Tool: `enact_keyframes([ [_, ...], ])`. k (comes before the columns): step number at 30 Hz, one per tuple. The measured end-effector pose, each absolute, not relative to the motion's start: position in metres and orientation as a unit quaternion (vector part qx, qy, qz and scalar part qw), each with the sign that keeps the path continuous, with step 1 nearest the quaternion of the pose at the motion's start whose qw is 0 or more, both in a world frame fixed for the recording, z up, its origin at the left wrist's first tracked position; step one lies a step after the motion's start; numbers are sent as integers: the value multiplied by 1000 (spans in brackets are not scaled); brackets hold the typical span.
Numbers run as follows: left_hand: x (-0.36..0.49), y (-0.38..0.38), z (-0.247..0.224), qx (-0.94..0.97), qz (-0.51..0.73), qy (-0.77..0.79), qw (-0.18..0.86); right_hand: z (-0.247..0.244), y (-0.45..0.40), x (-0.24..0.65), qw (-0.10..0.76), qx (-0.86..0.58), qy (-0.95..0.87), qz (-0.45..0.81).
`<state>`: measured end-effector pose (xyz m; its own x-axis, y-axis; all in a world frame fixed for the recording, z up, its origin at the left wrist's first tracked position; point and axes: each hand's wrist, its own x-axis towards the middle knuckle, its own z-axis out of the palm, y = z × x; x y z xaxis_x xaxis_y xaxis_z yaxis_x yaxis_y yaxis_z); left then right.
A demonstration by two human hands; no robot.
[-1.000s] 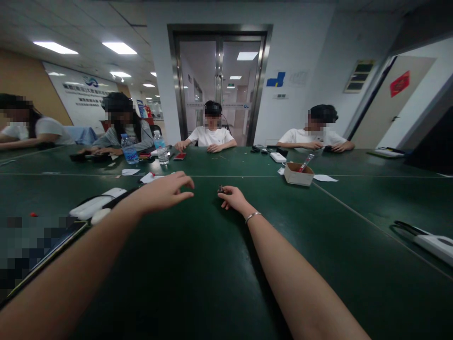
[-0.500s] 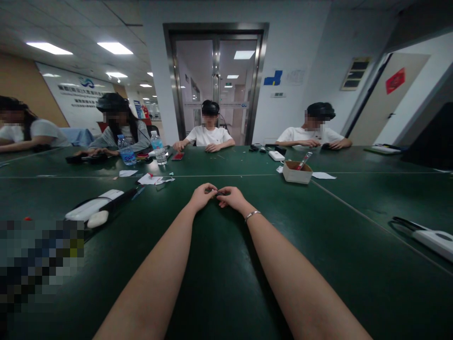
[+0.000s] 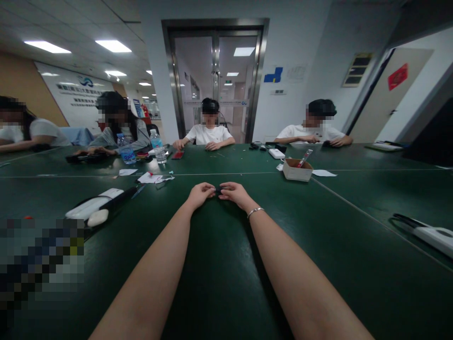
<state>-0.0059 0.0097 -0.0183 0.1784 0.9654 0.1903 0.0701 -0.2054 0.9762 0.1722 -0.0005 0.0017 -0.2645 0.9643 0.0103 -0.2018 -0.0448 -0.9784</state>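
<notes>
Straight ahead, above the dark green table [image 3: 219, 264], my left hand [image 3: 201, 194] and my right hand [image 3: 234, 194] face each other with a narrow gap between them. A small black object [image 3: 218, 191] sits between the fingertips, too small for its kind to be told. The fingers of both hands are closed in a pinch on it, left hand at one end and right hand at the other. My right wrist wears a silver bracelet [image 3: 255, 212].
Left of my arms lie a white device [image 3: 94, 204] with a black cable and scraps of paper [image 3: 150, 178]. Water bottles [image 3: 158, 146] stand farther back. A small open box [image 3: 297, 171] is at the right, another white device [image 3: 437, 238] at the right edge. Several people sit across the table.
My hands have drawn slightly apart, and more of the small black object shows between them. The camera view has shifted a little.
</notes>
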Motion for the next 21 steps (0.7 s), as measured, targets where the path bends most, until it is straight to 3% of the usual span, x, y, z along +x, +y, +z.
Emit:
enact_keyframes([
  [21,-1,5,-13,623,443,491,418,3,-3,177,488,-335,-477,650],
])
